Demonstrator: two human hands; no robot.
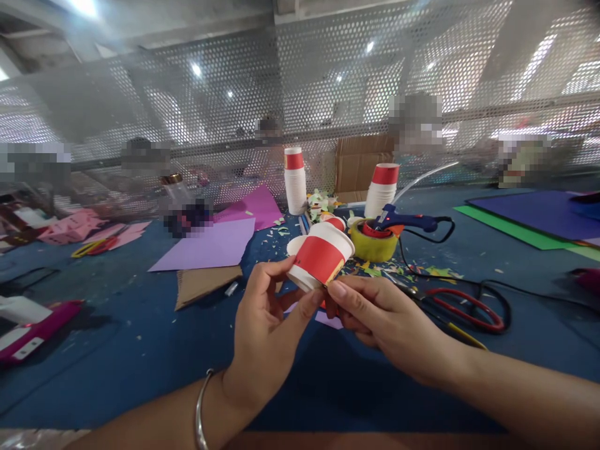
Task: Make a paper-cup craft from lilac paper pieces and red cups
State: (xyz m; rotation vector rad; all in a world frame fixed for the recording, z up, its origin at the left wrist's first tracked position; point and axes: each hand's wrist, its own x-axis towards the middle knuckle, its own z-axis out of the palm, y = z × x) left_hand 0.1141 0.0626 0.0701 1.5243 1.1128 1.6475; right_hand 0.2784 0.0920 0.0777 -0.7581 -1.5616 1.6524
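A red and white paper cup [319, 255] is held tilted above the middle of the blue table. My left hand [269, 325] grips its left side and lower edge between thumb and fingers. At the cup's lower right edge, the thumb and fingers of my right hand [379, 319] are pinched together; whether they hold something small there is hidden. Just behind are another white rim and a red and white cup [335, 221], both partly covered. A blue glue gun [400, 219] rests on a yellow tape roll [374, 245] to the right.
Two cup stacks [295, 187] [380, 190] stand at the back among paper scraps. Purple paper [210, 245] and cardboard [206, 284] lie left. Red-handled scissors [469, 307] and a black cable lie right, near blue and green sheets. People show behind a perforated screen [323, 81].
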